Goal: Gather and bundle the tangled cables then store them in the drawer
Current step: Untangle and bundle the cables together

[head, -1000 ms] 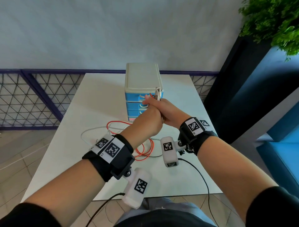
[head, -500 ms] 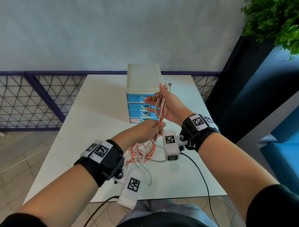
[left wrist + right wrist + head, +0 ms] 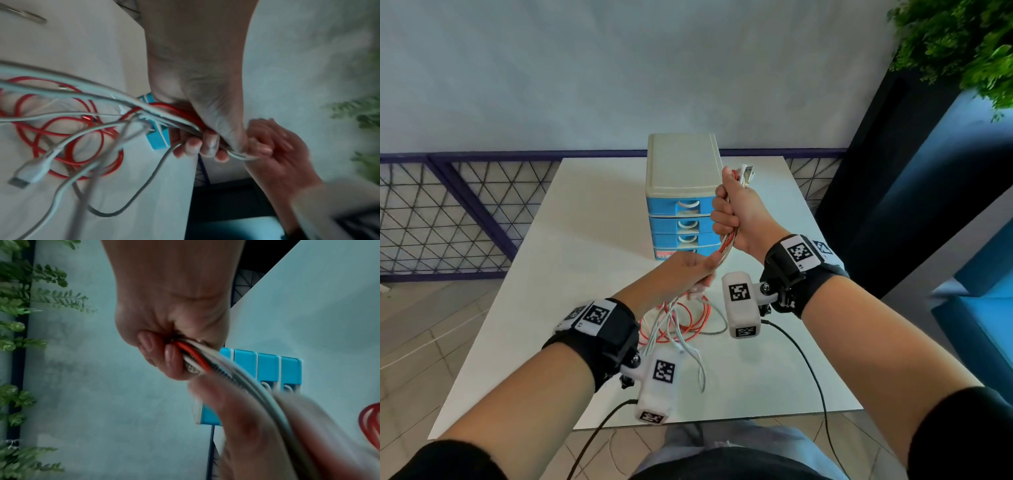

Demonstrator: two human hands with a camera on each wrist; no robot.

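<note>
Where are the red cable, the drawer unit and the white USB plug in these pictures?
red cable [image 3: 698, 317]: head view, on its loop lying on the table.
drawer unit [image 3: 681, 164]: head view, on its beige top.
white USB plug [image 3: 30, 172]: left wrist view, on its white housing.

White rectangular table [image 3: 592, 240], blue-and-cream four-drawer organizer [image 3: 681, 192] standing toward its far edge, loose coils of red and white cables [image 3: 678, 322] lying near the front

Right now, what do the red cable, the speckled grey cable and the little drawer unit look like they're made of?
Red cable: smooth rubbery plastic jacket, slightly glossy, probably PVC or silicone. Speckled grey cable: looks braided, fabric or metal, judging by its ribbed, flecked surface. Drawer unit: moulded plastic, matte cream shell with blue drawer fronts and rounded edges.
</note>
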